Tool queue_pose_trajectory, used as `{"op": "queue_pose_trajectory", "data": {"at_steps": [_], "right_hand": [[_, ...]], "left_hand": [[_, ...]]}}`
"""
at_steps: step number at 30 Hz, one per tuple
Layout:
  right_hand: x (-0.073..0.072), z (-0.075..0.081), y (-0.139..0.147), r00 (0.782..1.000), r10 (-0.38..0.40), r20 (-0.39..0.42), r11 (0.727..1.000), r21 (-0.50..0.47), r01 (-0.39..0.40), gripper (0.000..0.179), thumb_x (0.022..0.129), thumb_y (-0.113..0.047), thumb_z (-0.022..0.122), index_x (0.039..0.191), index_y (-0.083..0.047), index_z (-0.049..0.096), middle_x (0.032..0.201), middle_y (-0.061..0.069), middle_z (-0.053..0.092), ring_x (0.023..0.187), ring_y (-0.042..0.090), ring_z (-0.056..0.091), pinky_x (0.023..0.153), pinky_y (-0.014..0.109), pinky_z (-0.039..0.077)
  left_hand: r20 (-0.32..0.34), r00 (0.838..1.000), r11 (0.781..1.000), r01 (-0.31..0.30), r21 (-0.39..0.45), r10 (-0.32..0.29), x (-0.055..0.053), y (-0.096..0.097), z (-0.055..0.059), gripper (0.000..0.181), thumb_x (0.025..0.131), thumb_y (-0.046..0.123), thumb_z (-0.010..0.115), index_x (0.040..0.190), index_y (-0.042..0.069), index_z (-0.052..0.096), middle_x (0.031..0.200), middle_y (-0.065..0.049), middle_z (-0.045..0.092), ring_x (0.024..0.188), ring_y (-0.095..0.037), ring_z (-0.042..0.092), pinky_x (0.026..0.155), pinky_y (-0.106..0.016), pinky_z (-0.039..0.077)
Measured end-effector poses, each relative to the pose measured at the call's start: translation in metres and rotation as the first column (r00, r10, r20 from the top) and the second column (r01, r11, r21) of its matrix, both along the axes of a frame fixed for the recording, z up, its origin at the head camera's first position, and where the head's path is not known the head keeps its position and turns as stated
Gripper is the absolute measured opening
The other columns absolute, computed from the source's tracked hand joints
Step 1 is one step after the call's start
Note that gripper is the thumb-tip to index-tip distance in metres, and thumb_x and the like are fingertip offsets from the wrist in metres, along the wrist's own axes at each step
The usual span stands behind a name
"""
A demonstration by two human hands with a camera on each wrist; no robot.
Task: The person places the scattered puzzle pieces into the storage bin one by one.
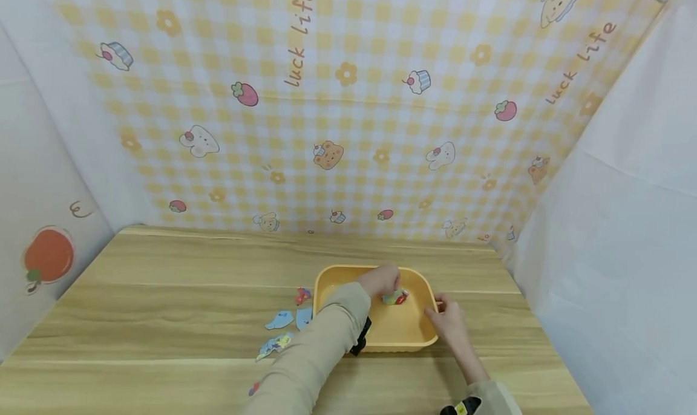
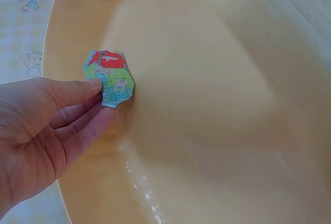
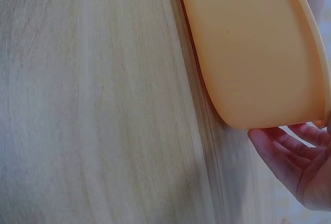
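My left hand (image 1: pixel 382 278) reaches into a yellow plastic bin (image 1: pixel 381 346). Between thumb and fingers it pinches a flat, irregular puzzle piece (image 2: pixel 111 79) printed in red, green and blue, close to the bin's inner wall. At the bin's right end, my right hand (image 1: pixel 451 324) holds the rim, its thumb and fingers against the wall (image 3: pixel 258 69). Part of that hand runs out of the right wrist view. The left sleeve (image 1: pixel 321 342) crosses over the bin's left side and hides some of it.
Left of the bin, several loose puzzle pieces lie on the wooden table (image 1: pixel 163 318): a light blue one (image 1: pixel 280 320), a red one (image 1: pixel 302 295) and a multicoloured one (image 1: pixel 274 345). A checked yellow cloth (image 1: pixel 348 124) hangs behind the table.
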State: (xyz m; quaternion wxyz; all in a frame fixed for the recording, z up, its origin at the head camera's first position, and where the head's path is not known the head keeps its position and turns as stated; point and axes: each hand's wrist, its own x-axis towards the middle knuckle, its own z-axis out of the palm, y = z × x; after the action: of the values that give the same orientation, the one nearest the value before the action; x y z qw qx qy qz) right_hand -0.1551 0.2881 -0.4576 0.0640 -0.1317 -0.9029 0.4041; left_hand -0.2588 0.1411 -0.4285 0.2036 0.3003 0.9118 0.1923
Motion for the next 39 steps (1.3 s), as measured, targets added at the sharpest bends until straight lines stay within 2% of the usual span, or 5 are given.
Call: {"op": "queue_pose_trajectory", "data": {"at_steps": [6,13,20,28,39], "right_hand": [[0.000,-0.001,0.001,0.999,-0.008,0.032,1.000,0.007,0.007,0.030,0.080,-0.004,0.059,0.106,0.010,0.056,0.082,0.023,0.064,0.065,0.019,0.061,0.055,0.029,0.053],[0.000,0.000,0.000,0.999,0.000,0.037,1.000,0.003,0.000,0.032,0.080,-0.004,0.058,0.107,0.012,0.055,0.083,0.024,0.063,0.065,0.020,0.060,0.056,0.030,0.053],[-0.001,-0.001,0.000,1.000,-0.007,0.027,1.000,0.007,0.007,0.031,0.079,-0.003,0.058,0.106,0.012,0.056,0.083,0.025,0.063,0.066,0.021,0.060,0.057,0.030,0.053],[0.001,0.001,0.001,0.999,-0.005,0.032,1.000,0.015,0.004,0.031,0.079,-0.003,0.057,0.106,0.012,0.056,0.084,0.025,0.062,0.067,0.021,0.059,0.058,0.030,0.053],[-0.002,0.007,0.004,0.998,0.055,0.018,0.998,-0.003,-0.055,0.020,0.077,0.002,0.057,0.094,0.014,0.056,0.075,0.022,0.063,0.061,0.019,0.059,0.052,0.027,0.051]], "left_hand": [[-0.054,0.997,0.997,0.063,0.039,-0.061,-0.023,0.011,-0.039,0.038,0.077,-0.011,0.043,0.048,0.012,0.032,0.048,0.002,0.022,0.046,-0.010,0.019,0.045,-0.022,0.022],[-0.044,0.999,0.999,0.026,-0.023,-0.027,-0.006,0.003,-0.013,0.027,0.082,-0.009,0.049,0.061,0.008,0.050,0.059,0.001,0.044,0.055,-0.010,0.038,0.051,-0.019,0.034],[-0.158,0.981,0.986,0.128,0.102,-0.111,-0.095,0.030,-0.160,0.014,0.082,0.002,0.052,0.084,0.013,0.060,0.083,0.003,0.058,0.071,-0.010,0.051,0.060,-0.024,0.045],[-0.108,0.989,0.959,0.122,0.256,-0.098,-0.012,-0.048,-0.010,0.008,0.085,0.002,0.057,0.093,0.000,0.061,0.090,-0.009,0.062,0.084,-0.018,0.058,0.075,-0.026,0.049],[-0.039,0.999,0.871,-0.010,0.490,0.034,0.004,-0.114,0.020,0.014,0.087,0.004,0.058,0.098,-0.003,0.060,0.093,-0.011,0.063,0.088,-0.021,0.060,0.078,-0.026,0.051]]}}
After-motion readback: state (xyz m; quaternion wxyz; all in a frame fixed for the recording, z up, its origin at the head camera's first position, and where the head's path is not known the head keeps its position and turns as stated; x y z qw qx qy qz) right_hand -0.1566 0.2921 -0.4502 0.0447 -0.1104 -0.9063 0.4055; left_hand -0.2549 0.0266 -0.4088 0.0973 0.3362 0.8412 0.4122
